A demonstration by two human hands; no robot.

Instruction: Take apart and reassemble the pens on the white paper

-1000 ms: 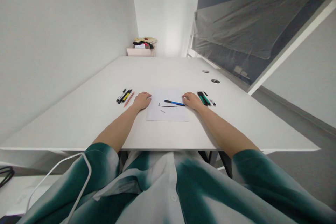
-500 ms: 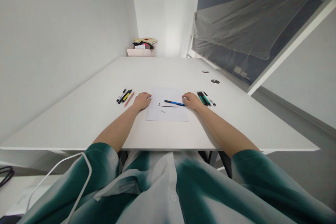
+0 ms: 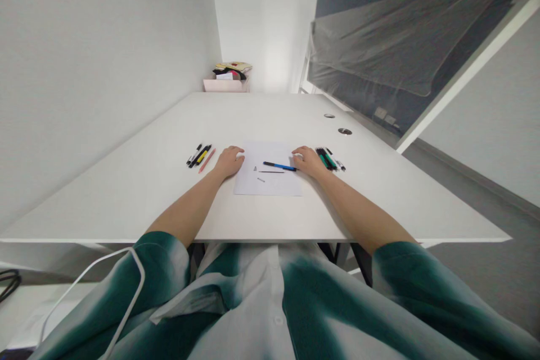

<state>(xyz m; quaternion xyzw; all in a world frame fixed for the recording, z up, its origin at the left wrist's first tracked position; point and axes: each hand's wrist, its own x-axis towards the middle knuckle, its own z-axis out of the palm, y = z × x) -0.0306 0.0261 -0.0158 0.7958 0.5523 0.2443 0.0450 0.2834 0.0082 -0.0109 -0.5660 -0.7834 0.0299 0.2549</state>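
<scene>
The scene is viewed from the wearer's head, above and behind the left grip [image 3: 230, 161] and the right grip [image 3: 307, 161]. The single head camera is faced forward and steeply enough down that both grips are set near mid-frame, seen from the forearm side. The shirt [image 3: 253, 309] is shown below the grips, much nearer the lens. Around them the counter [image 3: 261, 219] is taken in widely; well beyond them the far wall [image 3: 261, 11] is included, faced nearly head-on.
</scene>
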